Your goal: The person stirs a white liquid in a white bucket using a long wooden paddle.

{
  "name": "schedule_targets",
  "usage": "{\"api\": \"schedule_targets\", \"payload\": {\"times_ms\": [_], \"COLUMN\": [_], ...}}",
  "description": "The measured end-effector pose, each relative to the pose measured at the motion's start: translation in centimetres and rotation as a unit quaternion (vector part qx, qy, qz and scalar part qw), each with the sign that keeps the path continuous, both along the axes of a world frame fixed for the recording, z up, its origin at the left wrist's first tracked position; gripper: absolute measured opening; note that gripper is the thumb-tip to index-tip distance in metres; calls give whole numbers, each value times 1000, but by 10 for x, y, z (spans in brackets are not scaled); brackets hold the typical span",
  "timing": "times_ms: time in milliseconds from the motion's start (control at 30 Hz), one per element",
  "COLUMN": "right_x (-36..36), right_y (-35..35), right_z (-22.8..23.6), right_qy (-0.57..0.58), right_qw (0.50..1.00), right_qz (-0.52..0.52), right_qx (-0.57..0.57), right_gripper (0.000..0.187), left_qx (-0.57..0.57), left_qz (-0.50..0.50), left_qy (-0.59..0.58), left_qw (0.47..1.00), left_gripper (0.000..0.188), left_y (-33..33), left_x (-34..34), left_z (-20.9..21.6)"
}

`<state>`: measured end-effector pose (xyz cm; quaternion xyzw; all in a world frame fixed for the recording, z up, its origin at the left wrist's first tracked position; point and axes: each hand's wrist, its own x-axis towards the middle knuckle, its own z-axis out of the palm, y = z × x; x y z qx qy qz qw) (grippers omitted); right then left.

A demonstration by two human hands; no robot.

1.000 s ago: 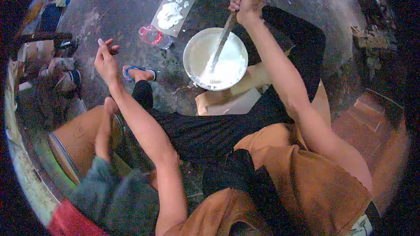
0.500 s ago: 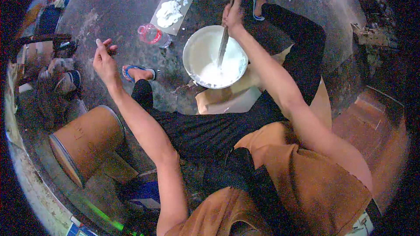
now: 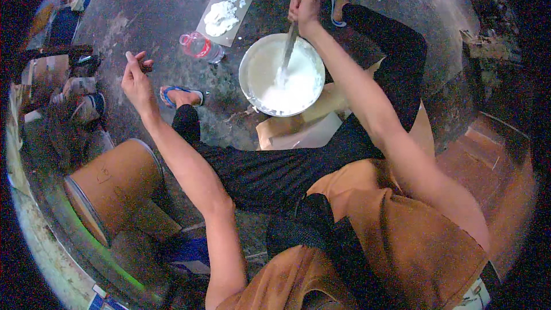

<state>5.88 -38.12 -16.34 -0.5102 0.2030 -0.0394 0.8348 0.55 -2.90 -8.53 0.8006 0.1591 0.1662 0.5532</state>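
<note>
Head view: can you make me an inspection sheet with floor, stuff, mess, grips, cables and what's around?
Surface: dark floor, pale stains.
Job's things: bucket with white mixture; stick dipped in.
Clutter: clear bottle with red band, beside a flat board bearing white lumps.
Grips: right grip around the stick; left grip loosely curled, holding nothing visible.
Cables: nothing seen.
Surroundings: brown drum at lower left.
</note>
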Motion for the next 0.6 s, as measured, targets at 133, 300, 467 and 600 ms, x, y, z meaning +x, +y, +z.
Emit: {"api": "schedule_targets", "payload": {"times_ms": [133,300,467,600], "right_x": [-3,8,16,20], "right_y": [0,-2,-15,-17], "right_z": [-28,-7,26,37], "right_qy": [66,201,140,103], "right_qw": [995,970,985,993], "right_qz": [-2,-53,-40,-29], "right_qx": [-68,-125,-88,-52], "right_gripper": [72,77,73,73], "left_qx": [15,-32,-27,-23], "left_qz": [-1,2,-2,-10], "left_qy": [3,-2,-1,-10], "left_qw": [1000,999,1000,1000], "left_gripper": [50,49,49,49], "left_y": [-3,3,0,3], "left_x": [0,-1,2,0], "left_z": [2,-3,-2,-3]}}
